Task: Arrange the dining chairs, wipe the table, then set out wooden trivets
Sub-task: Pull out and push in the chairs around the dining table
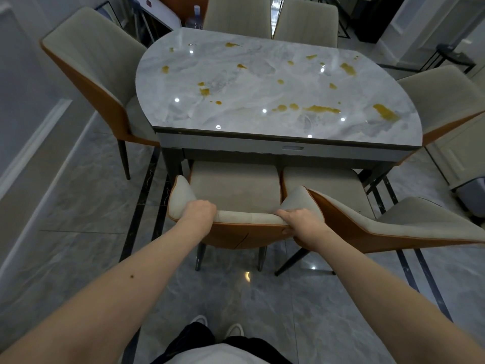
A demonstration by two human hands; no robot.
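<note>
Six chairs crowd the stained table.

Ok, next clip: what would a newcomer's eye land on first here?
Probably the yellow-brown spills scattered over the grey marble table, thickest near its front right. Next, the left hand and right hand gripping the top edge of the near chair's backrest, its seat tucked under the table's front edge. A second chair stands beside it, to the right.

Table glossy marble-look; chair matt cloth, smooth orange back.
</note>
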